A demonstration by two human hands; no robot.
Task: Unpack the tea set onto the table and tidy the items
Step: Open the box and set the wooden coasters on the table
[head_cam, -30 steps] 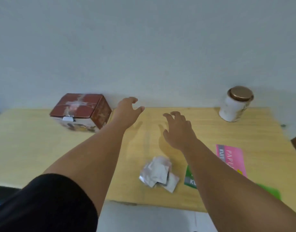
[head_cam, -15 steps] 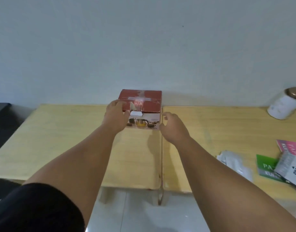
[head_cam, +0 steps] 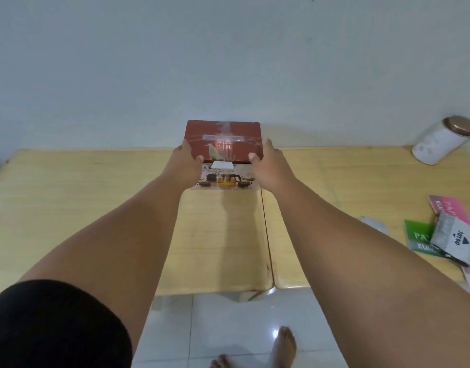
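Left hand (head_cam: pixel 187 166), right hand (head_cam: pixel 269 168) round ends of crosswise box (head_cam: pixel 223 132)

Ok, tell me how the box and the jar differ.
The box is red, square-edged and taped; the jar is white and round, with a bronze lid. The left hand and right hand grip the box by its sides; nothing touches the jar. The box is mid-table; the jar is far right. Both are closed, at the back of the table.

There are two hands (head_cam: pixel 187 166) (head_cam: pixel 269 168), one red box (head_cam: pixel 223 134), one white jar (head_cam: pixel 435 147) and two wooden tables (head_cam: pixel 69 197) (head_cam: pixel 361 187).
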